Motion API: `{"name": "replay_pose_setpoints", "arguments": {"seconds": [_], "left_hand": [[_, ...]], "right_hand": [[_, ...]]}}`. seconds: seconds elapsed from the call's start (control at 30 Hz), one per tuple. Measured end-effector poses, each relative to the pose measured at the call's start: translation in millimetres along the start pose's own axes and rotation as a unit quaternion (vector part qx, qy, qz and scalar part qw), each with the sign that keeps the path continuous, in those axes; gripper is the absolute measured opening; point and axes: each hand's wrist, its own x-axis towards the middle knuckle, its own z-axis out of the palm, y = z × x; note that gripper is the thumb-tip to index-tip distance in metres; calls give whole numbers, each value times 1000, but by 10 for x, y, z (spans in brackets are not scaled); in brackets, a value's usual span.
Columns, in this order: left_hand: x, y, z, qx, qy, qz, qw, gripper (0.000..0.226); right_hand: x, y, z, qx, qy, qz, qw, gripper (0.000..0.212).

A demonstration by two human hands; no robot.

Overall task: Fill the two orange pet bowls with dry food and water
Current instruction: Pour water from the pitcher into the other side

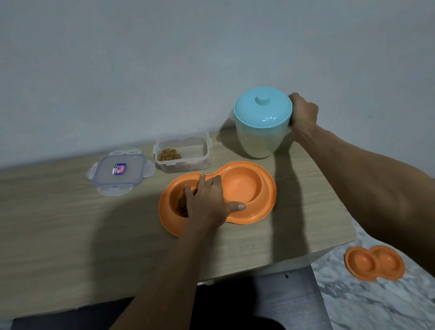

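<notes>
An orange double pet bowl [262, 203] lies on the wooden table [53, 248]. Its left cup holds brown dry food [182, 206]; its right cup looks empty. My left hand [210, 200] rests flat on the bowl's middle, fingers straight and reaching into the left cup, thumb on the near rim. A pale jug with a light blue lid [263, 120] stands at the back right. My right hand [303, 111] grips the jug at its right side, where a handle is hidden by the fingers. A second orange double bowl [374, 262] lies on the floor at the right.
A clear plastic food box [183, 153] with a little dry food inside stands behind the bowl. Its clip lid [120, 170] lies flat to the left. The wall runs along the table's back edge. The table's right edge is close to the jug; marbled floor lies below.
</notes>
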Motion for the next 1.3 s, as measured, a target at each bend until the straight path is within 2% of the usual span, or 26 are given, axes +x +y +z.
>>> {"name": "replay_pose_setpoints", "arguments": {"seconds": [0.17, 0.4, 0.8, 1.3], "left_hand": [[-4, -16, 2, 3, 0, 3, 1000, 93], [-16, -2, 1, -6, 3, -2, 1000, 90], [-33, 10, 1, -15, 13, -3, 1000, 92], [16, 4, 36, -24, 15, -10, 1000, 89]], "right_hand": [[-108, -3, -30, 6, 21, -3, 1000, 28], [-326, -188, -158, -25, 43, -65, 997, 30], [-614, -312, -400, -98, 49, -161, 981, 40], [-782, -220, -504, -163, 47, -227, 959, 42]]}}
